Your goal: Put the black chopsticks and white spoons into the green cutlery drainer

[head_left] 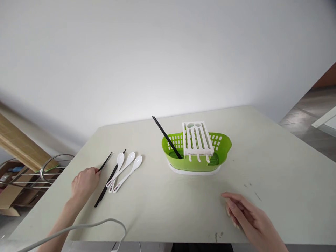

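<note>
At the left of the table, my left hand (pixel 85 182) is closed on black chopsticks (pixel 106 161), whose thin ends stick out past the fingers; whether it is one or a pair I cannot tell. Beside it lie more black chopsticks (pixel 101 196), partly under three white spoons (pixel 128 174). My right hand (pixel 245 211) is at the front right over the table, fingers loosely curled and apart, holding nothing. A green basket (pixel 225 148) on a white base stands in the middle. Black chopsticks (pixel 165 134) lean out of its left side, and a white slotted rack (pixel 198 141) sits across it.
A grey cable (pixel 99 222) crosses above my left forearm near the table's front edge. Left of the table (pixel 157 206) stand a metal rack (pixel 49 171), a bamboo board (pixel 23 143) and a cardboard box (pixel 10 199). A pale wall (pixel 168 63) rises behind.
</note>
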### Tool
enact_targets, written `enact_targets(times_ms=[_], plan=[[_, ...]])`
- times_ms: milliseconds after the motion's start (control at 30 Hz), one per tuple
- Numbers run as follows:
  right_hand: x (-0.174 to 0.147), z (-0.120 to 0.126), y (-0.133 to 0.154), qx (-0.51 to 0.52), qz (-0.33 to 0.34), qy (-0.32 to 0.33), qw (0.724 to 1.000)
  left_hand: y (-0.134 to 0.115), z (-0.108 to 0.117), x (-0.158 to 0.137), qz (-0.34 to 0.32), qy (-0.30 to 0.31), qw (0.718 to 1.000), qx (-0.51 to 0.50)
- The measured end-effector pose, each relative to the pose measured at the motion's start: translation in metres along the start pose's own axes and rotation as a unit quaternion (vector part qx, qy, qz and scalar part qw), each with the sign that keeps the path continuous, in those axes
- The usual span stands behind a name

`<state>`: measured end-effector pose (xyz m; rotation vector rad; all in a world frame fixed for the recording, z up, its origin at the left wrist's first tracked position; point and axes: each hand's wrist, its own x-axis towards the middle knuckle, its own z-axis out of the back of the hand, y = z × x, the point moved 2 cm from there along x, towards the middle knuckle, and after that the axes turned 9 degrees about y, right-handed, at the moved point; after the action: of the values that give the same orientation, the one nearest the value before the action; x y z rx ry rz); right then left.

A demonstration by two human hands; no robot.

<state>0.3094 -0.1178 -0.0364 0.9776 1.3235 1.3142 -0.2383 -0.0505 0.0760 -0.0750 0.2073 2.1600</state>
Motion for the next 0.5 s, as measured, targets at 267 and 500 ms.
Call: enact_targets(times_ms=[267, 500], plan=[[0.002, 0.001, 0.003, -0.024, 0.014, 0.006, 1.0, 0.007, 0.021, -0.014, 0.01, -0.046, 0.997, -0.057], [0.001, -0.001, 0.004, -0.012, 0.013, -0.012, 1.0, -0.034, 0.068, -0.064, -0.107, -0.317, 0.896, -0.292]])
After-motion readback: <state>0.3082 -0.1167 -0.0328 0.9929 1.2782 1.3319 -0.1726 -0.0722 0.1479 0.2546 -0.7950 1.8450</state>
